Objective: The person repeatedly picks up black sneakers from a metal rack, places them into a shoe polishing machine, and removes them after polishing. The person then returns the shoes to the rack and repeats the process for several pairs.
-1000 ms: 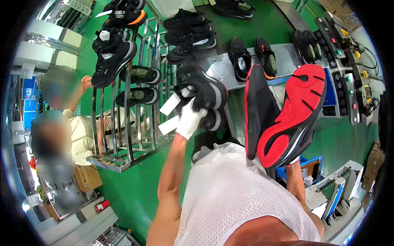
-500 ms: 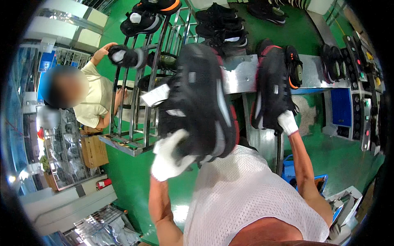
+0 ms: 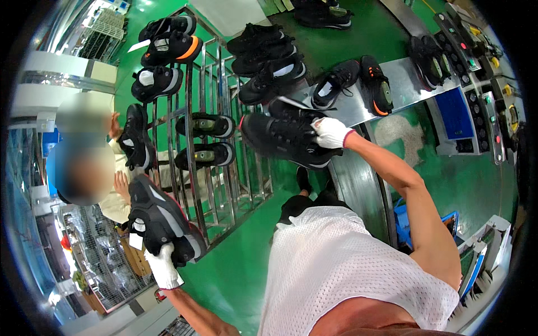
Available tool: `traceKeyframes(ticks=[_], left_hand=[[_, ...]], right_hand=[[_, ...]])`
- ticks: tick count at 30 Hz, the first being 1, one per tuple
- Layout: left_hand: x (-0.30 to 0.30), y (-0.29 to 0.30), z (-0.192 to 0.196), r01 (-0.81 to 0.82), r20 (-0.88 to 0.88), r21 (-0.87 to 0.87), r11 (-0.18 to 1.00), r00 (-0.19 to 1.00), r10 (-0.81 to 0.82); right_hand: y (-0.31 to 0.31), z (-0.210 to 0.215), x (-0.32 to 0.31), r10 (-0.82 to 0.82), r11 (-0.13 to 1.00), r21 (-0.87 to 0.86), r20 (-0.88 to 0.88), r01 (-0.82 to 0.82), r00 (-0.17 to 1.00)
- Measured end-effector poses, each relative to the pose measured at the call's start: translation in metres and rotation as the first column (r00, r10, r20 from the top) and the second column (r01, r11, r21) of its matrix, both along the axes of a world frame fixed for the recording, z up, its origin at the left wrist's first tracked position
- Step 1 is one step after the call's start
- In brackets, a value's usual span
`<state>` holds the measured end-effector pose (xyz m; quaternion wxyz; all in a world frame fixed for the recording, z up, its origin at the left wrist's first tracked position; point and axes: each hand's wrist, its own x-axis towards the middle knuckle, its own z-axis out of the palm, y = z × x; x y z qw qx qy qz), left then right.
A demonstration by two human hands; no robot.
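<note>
My left hand (image 3: 163,267), in a white glove, is closed on a black sneaker (image 3: 158,208) with a grey-and-black sole and a white tag. The sneaker is beside the near left end of a metal rack (image 3: 196,210); whether it touches the rack I cannot tell. Part of another dark shoe shows under it. Between rack and bench, my gloved right hand (image 3: 332,133) grips a second black sneaker (image 3: 274,136) by its collar. A further black shoe shows just behind that one.
Several black sneakers (image 3: 204,124) sit on the rack. More shoes, one orange-trimmed sneaker (image 3: 376,84) among them, stand on a metal bench (image 3: 358,109). Beyond the rack at left is a co-worker (image 3: 115,204), with hands near it. A control panel (image 3: 493,120) stands at right.
My left hand has carried its sneaker left, from in front of my chest to the rack's end. My right hand has brought its sneaker left, toward the rack. The view has shifted.
</note>
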<state>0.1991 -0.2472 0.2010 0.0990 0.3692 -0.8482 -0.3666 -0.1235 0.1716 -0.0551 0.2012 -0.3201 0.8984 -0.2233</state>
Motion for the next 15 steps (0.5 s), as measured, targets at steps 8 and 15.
traceKeyframes(ticks=[8,15], left_hand=[[-0.025,-0.023,-0.036,-0.077,0.064,-0.014,0.997,0.995,0.077],[-0.055,-0.032,-0.051,0.114,0.252,-0.197,0.974,0.966,-0.062]], right_hand=[[-0.052,-0.081,-0.013,0.024,0.996,0.091,-0.113,-0.014,0.993],[-0.019,-0.094,-0.024,0.090,0.971,0.239,-0.361,-0.002,0.928]])
